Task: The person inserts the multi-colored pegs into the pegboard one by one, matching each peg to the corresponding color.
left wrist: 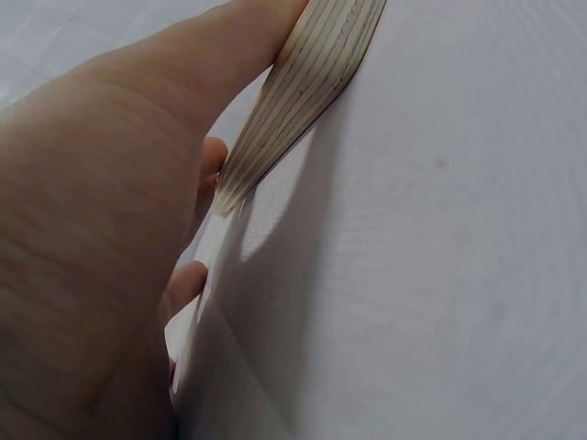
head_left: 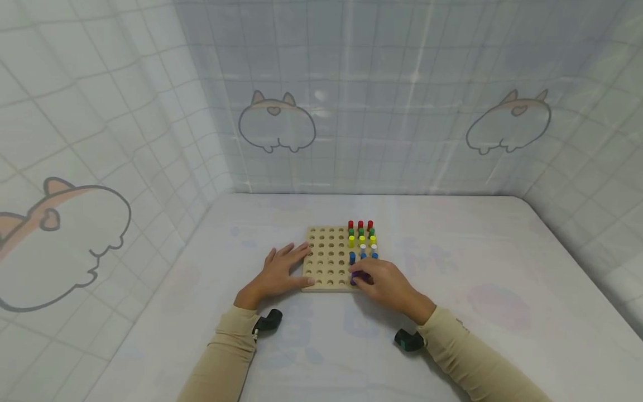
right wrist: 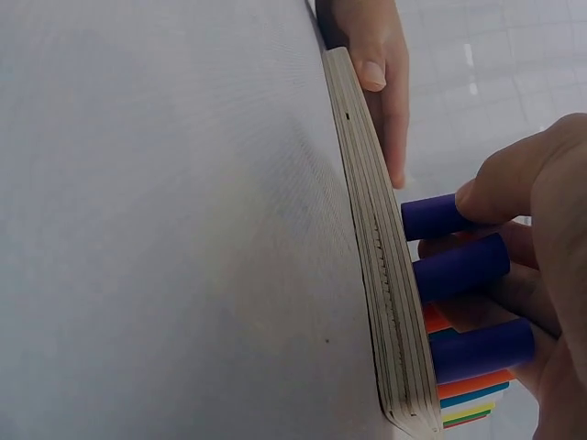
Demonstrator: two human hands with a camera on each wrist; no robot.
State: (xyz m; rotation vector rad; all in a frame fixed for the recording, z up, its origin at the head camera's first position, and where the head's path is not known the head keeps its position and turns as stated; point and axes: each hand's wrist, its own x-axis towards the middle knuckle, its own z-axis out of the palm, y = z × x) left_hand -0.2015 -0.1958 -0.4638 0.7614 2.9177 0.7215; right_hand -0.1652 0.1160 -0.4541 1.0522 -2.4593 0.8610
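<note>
A wooden pegboard (head_left: 325,289) lies flat on the table, its right columns filled with coloured pegs. My right hand (head_left: 389,283) pinches a purple peg (right wrist: 431,218) standing in the board's near row, with thumb and fingertips about it. Beyond it in the right wrist view, two more purple pegs (right wrist: 484,351) stand upright in the same row, near the palm. My left hand (head_left: 277,275) rests on the board's left edge with fingers spread. Some pegs behind the right hand are hidden in the head view.
Behind the purple row stand red pegs (head_left: 360,224), yellow pegs (head_left: 362,239) and blue pegs (head_left: 352,257), with green, white and orange ones among them. The board's left columns show bare holes. A white cloth covers the table (head_left: 442,240), with curtained walls around.
</note>
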